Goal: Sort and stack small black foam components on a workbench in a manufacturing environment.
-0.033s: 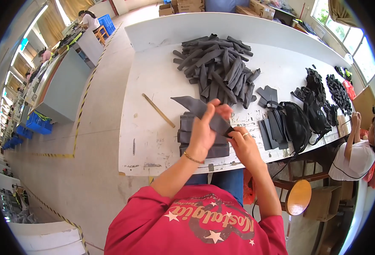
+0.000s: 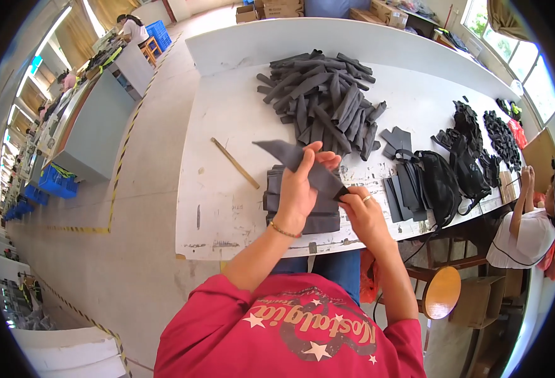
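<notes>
Reaches up from the lower middle of the frame with both bare forearms, angled inward to bring the hands close together above the front of a long, white-topped desk (image 2: pixel 224 120). Holds the left hand (image 2: pixel 295 195) with thumb pointing toward the top of the frame and fingers loosely curled beyond it, cradling a long, dark grey strip of fabric-like material (image 2: pixel 324 181) (a thin bracelet round that wrist). Holds the right hand (image 2: pixel 363 215) slightly lower and to the right, back of the hand showing, pinching the strip's lower right end with bent fingertips. Lets the opposite, pointed end stick out leftward, near the centre of the frame.

Covers part of the strip's middle with the left thumb and palm; cannot tell how firmly pressed from behind. Hides much of a stack of flat, dark grey pieces (image 2: pixel 322 223) beneath the hands, leaving its left side and lower edge in sight. Cannot make out any contact between strip and stack.

Shows, at upper middle, a loose heap of rolled, dark grey strips (image 2: pixel 321 104), too tangled to count; at left of centre, a thin, straight, tan stick (image 2: pixel 234 164). Cuts off, at the right rim, a person in a white top (image 2: pixel 523 239).
</notes>
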Demonstrator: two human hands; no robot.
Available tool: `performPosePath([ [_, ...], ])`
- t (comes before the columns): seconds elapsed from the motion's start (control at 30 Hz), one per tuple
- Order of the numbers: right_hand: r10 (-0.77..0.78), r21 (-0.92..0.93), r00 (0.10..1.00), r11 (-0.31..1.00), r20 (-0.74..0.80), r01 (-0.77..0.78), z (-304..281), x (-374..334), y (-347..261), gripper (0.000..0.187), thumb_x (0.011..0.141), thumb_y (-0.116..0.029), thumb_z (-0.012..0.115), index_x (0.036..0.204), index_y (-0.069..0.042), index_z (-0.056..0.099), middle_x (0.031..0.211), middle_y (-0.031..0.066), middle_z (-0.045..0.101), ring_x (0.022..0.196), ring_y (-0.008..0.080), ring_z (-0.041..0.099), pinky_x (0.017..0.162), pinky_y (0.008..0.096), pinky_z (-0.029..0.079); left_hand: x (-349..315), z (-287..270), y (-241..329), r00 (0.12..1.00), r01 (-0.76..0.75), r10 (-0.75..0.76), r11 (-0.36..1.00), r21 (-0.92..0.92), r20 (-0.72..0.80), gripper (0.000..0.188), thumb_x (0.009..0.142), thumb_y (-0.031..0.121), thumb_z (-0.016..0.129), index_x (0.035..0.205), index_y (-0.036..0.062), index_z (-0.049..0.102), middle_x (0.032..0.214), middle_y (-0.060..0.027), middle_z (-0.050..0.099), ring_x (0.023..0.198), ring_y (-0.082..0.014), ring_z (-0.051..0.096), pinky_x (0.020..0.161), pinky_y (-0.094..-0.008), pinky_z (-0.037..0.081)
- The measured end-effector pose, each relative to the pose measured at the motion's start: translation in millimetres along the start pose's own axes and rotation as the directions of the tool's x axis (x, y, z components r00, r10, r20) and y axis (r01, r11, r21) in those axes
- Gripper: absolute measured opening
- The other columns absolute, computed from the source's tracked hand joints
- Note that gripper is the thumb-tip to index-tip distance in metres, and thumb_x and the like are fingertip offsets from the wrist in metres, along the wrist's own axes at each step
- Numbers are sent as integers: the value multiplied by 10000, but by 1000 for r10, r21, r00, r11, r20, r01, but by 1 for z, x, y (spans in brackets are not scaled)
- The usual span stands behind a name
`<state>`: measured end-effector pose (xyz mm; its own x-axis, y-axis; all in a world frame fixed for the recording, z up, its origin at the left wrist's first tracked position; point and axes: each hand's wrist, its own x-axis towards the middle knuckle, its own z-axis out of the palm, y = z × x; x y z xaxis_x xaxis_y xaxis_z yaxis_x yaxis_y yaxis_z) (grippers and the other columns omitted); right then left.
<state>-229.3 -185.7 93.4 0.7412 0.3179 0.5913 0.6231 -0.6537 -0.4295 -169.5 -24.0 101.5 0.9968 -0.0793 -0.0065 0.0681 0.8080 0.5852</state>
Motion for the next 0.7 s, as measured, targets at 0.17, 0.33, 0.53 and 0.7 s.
performPosePath([
  [0.17,-128,51,987,990,-99,134,-8,20,-4,250,740,75,711,928,-1,564,950,131,593,780,328,603,648,411,515,-9,10,-17,991,-77,85,994,-80,102,295,1024,278,524,1107,4,591,898,-96,676,962,-280,679,921,-406,515],
  [0.33,-111,92,988,988,-105,120,-1,19,-6,220,732,80,709,891,9,573,931,135,597,780,327,604,648,400,509,-21,11,-24,990,-80,92,990,-113,107,303,1016,299,531,1094,14,598,893,-93,679,972,-282,676,925,-409,512],
  [0.53,-115,107,987,986,-115,128,3,21,-6,201,738,79,701,886,8,584,922,138,598,786,325,609,657,401,510,-23,9,-30,986,-90,106,988,-125,125,299,1018,300,522,1079,19,605,902,-97,684,985,-281,671,942,-420,506],
  [0.7,-115,119,988,985,-107,128,5,24,-4,203,739,70,701,896,3,592,927,140,598,790,327,611,666,405,512,-23,6,-32,986,-82,98,990,-119,136,305,1021,298,514,1090,13,599,930,-104,693,1006,-295,669,954,-429,505],
])
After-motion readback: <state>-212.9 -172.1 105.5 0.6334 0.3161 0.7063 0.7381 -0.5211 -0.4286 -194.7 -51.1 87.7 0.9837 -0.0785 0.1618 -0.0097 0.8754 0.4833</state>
